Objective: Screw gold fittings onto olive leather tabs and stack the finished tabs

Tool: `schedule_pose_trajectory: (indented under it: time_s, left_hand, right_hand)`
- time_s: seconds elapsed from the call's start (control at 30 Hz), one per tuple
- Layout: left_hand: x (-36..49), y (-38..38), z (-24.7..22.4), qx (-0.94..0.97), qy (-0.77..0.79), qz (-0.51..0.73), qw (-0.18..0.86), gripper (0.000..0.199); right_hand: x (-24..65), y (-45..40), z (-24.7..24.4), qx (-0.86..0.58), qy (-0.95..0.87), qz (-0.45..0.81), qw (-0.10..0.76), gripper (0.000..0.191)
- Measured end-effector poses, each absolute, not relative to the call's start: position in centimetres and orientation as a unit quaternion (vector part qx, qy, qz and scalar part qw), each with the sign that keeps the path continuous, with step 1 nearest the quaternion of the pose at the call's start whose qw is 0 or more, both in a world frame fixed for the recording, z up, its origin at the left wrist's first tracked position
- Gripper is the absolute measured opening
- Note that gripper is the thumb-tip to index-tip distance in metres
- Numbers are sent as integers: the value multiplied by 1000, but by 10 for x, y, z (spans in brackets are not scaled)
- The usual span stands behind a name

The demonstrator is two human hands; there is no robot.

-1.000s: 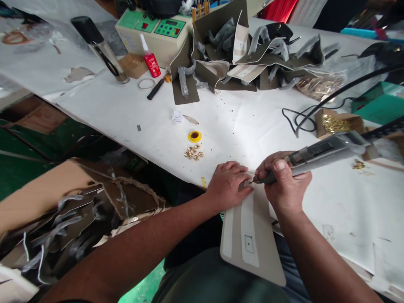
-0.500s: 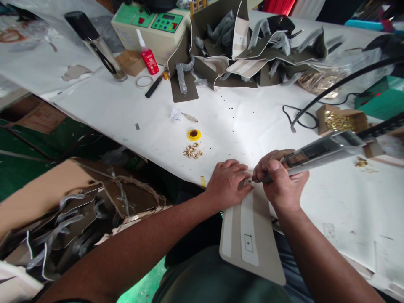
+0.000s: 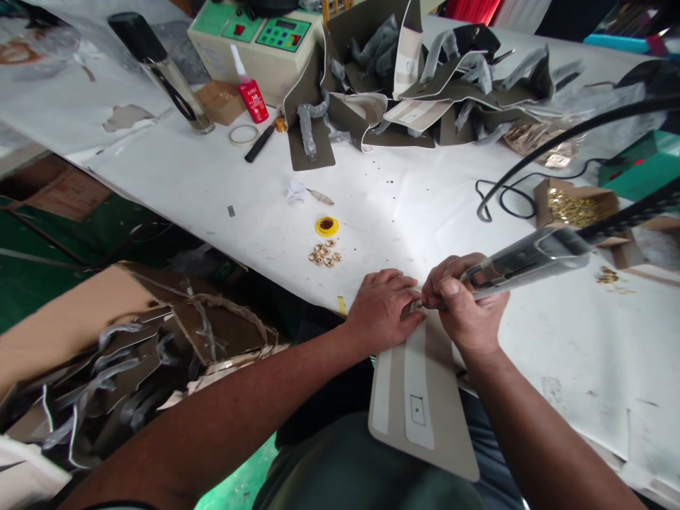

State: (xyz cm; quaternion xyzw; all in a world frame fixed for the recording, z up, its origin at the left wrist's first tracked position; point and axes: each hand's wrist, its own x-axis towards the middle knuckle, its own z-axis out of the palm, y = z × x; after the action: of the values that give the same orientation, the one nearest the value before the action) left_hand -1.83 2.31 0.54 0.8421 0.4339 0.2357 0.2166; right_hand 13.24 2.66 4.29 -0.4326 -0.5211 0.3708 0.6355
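right hand (image 3: 472, 308) closed round power driver (image 3: 525, 262), tip toward 9 o'clock at panel (image 3: 449, 404)'s far end; left hand (image 3: 385, 312) nearer, spread there, can't tell if pinching; panel runs 12-to-6, mostly at 6 from hands.

The person wears a plain dark green top (image 3: 345, 471), its cloth curving smoothly and roundly over the torso. Below it come dark trousers (image 3: 491, 460) — bluish over the right thigh, nearly black over the left. The left forearm (image 3: 255, 397) and right forearm (image 3: 536, 418) are bare, each broadening from wrist towards elbow. A dark band with a pale strip (image 3: 120, 506) shows by the left arm — too cut off to identify. The left hand (image 3: 385, 312) and right hand (image 3: 467, 304) are bare too, with sturdy fingers.
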Motion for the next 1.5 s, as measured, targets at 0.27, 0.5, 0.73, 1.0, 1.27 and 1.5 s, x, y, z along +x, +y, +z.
schedule_pose_trajectory:
  time_s: [0.27,0.5,0.73,1.0,1.27,1.5]
  left_hand:
    - [-19,24,7,841,431,241,221,17]
    - [-18,24,7,840,435,238,221,19]
    - [-17,23,5,840,437,245,211,24]
    - [-18,21,11,846,432,244,196,31]
    - [-16,20,12,836,451,236,207,38]
    - [-8,24,21,812,490,221,228,64]
  right_hand:
    - [132,27,43,-394,-517,410,640,30]
    - [130,30,42,-366,-516,420,650,29]
    - [131,29,39,-408,-521,394,637,37]
    - [131,29,45,-467,-512,410,593,53]
    - [187,24,67,-617,-532,267,515,52]
    - [253,24,33,-740,-649,57,166,41]
